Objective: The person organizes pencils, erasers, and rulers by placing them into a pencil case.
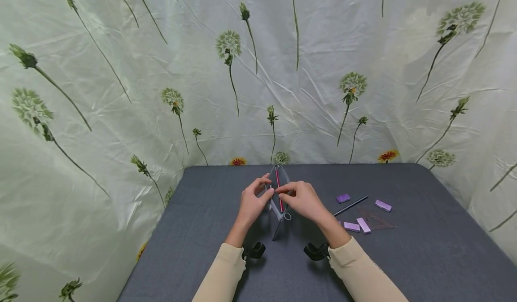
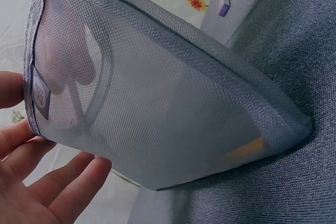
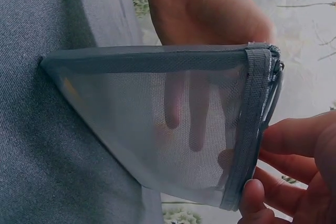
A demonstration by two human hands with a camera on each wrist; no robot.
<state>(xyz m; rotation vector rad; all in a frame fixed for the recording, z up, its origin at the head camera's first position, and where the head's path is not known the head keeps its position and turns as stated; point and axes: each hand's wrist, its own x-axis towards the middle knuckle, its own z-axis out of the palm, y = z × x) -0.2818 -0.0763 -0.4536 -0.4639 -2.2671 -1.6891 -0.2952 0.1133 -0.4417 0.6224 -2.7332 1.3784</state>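
Both hands pinch the mesh pouch (image 1: 278,199) upright at table (image 1: 424,248) centre, left hand (image 1: 251,203) on its left side, right hand (image 1: 304,201) at the zipper end; a loose grip could let it tip and spill the pens inside

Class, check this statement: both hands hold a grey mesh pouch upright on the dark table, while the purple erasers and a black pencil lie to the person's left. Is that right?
Not quite. The purple erasers and black pencil lie to the person's right, as the head view shows. The rest stands: the left hand and right hand hold the grey mesh pouch upright on the dark table.
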